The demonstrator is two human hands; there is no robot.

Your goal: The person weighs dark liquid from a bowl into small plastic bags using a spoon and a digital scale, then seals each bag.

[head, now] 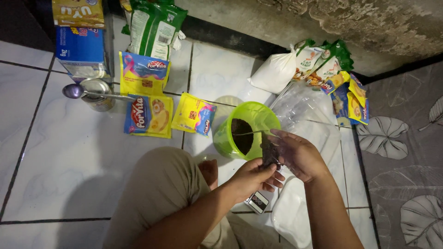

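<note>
My left hand (255,178) and my right hand (299,154) both grip a small dark sachet (268,151), held upright just in front of a bright green plastic tub (258,117). Dark brown powder (242,135) lies inside the tub, and a thin utensil handle (247,133) rests across its mouth. My bent knee in beige trousers (161,184) is to the left of my hands. A small dark device (257,202) lies on the floor below my left hand.
Yellow-and-blue sachets (148,115) lie on the white tiles to the left, beside a tin can (98,94) with a spoon (76,91) across it. A blue box (81,50), a green bag (154,25), a white powder bag (276,72), clear plastic (304,115) and more packets (350,97) sit by the wall.
</note>
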